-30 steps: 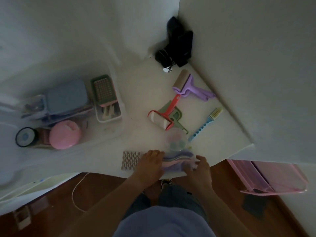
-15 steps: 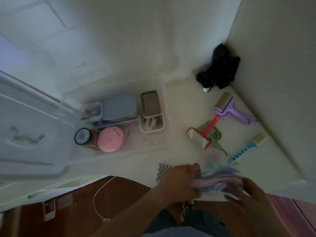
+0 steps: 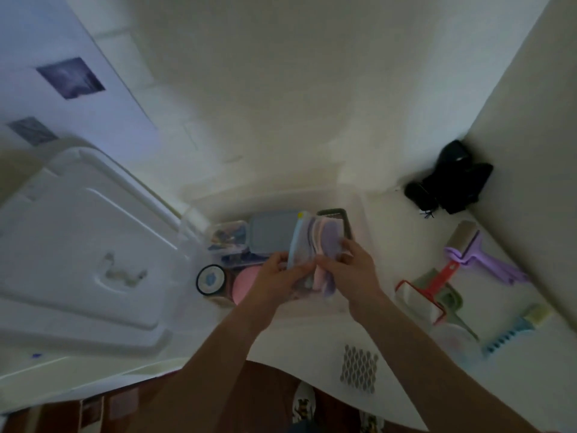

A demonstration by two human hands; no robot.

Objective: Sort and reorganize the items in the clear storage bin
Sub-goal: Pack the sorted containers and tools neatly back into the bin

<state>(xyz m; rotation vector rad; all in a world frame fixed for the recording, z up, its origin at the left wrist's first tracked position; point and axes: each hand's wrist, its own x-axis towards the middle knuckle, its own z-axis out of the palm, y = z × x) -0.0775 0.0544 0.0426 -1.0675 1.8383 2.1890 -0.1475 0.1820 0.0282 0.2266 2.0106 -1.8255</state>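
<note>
Both hands hold a clear packet of pastel purple, pink and blue pieces [image 3: 315,242] upright over the clear storage bin [image 3: 359,204]. My left hand [image 3: 278,276] grips its lower left edge and my right hand [image 3: 349,270] grips its lower right. Inside the bin I see a grey-blue lidded box [image 3: 270,232], a small clear box of mixed bits [image 3: 229,237], a round black-rimmed tin [image 3: 211,279], a pink round lid [image 3: 245,284] and a dark-framed grater [image 3: 338,215], partly hidden behind the packet.
The bin's white lid [image 3: 84,251] lies to the left. On the white table to the right lie a purple lint roller [image 3: 477,254], a red lint roller [image 3: 421,295], a green scraper [image 3: 449,300], a blue comb brush [image 3: 512,331], a grey mesh piece [image 3: 359,367] and a black device [image 3: 452,185].
Both hands lifted the pastel packet from the table's front edge and carried it forward and left over the bin. The camera view swung left and up.
</note>
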